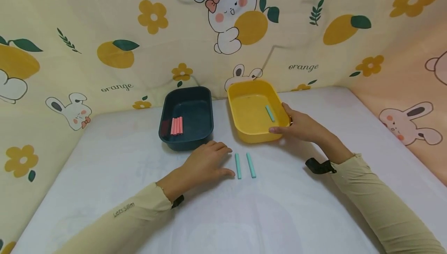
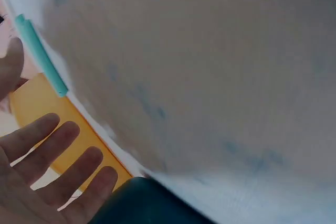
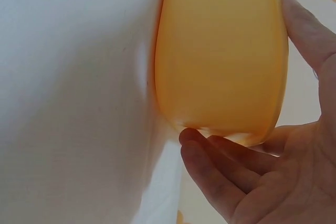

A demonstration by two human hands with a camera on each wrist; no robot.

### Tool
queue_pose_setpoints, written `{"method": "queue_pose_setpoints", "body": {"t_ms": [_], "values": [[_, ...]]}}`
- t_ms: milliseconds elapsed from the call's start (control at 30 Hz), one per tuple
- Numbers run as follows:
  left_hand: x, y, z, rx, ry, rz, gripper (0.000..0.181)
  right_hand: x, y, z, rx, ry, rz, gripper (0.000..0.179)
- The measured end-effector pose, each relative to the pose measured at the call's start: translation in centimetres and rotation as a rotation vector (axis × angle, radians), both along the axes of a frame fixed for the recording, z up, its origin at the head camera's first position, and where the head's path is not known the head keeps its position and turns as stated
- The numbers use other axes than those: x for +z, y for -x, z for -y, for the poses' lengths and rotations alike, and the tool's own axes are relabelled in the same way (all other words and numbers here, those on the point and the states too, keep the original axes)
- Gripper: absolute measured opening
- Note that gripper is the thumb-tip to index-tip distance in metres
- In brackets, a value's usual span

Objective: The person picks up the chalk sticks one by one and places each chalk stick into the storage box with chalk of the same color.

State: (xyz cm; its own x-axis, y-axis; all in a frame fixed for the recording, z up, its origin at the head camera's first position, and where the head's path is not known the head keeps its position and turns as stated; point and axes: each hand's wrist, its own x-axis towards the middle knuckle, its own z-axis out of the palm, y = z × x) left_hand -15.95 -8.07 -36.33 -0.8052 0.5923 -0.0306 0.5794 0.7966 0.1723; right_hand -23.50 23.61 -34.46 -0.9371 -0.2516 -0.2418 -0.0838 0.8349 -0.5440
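Observation:
My left hand (image 1: 204,163) hovers just left of two teal chalk sticks (image 1: 238,166), its fingers extended and holding nothing. In the left wrist view those fingers (image 2: 79,169) look spread apart, and the chalk lies beyond the thumb. At the far right, my right hand (image 1: 303,127) grips the right side of a yellow plastic bin (image 1: 248,108), thumb near the front rim. The right wrist view has its fingers (image 3: 210,174) curved round the bin's wall (image 3: 220,66). A single teal chalk stick (image 1: 270,113) lies in that bin.
Left of the yellow bin stands a dark blue bin (image 1: 188,144) with several pink chalk sticks (image 1: 177,126) side by side inside. Both bins sit at the back of the white-covered table (image 1: 223,215), close to a patterned curtain (image 1: 216,60).

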Motion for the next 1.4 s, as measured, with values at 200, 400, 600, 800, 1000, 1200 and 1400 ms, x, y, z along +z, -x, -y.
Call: {"method": "queue_pose_setpoints", "body": {"t_ms": [200,400,600,800,1000,1200,1400], "values": [[-0.4,-0.4,-0.4,-0.022,0.061,-0.023,0.081,-0.1,0.0,0.0,0.005,0.009,-0.013,0.122],[-1.2,-1.2,-0.9,0.065,-0.032,0.041,0.085,0.1,-0.1,0.2,0.008,0.006,-0.02,0.122],[-1.4,-1.1,-1.3,0.115,-0.046,0.094,0.086,0.1,0.0,0.3,0.012,0.009,-0.008,0.122],[-1.5,-0.6,-1.5,0.111,-0.076,0.137,0.083,0.2,-0.1,0.3,0.008,0.024,-0.013,0.12],[-1.4,-0.4,-1.6,0.123,-0.1,0.158,0.08,0.1,0.0,-0.1,0.035,0.038,-0.021,0.12],[-1.4,-0.4,-1.4,0.133,-0.104,0.146,0.079,0.0,0.3,-0.5,0.027,0.037,0.019,0.12],[-1.0,-0.3,-0.9,0.149,-0.157,0.127,0.082,0.0,0.2,-0.4,0.013,0.057,0.042,0.12]]}}
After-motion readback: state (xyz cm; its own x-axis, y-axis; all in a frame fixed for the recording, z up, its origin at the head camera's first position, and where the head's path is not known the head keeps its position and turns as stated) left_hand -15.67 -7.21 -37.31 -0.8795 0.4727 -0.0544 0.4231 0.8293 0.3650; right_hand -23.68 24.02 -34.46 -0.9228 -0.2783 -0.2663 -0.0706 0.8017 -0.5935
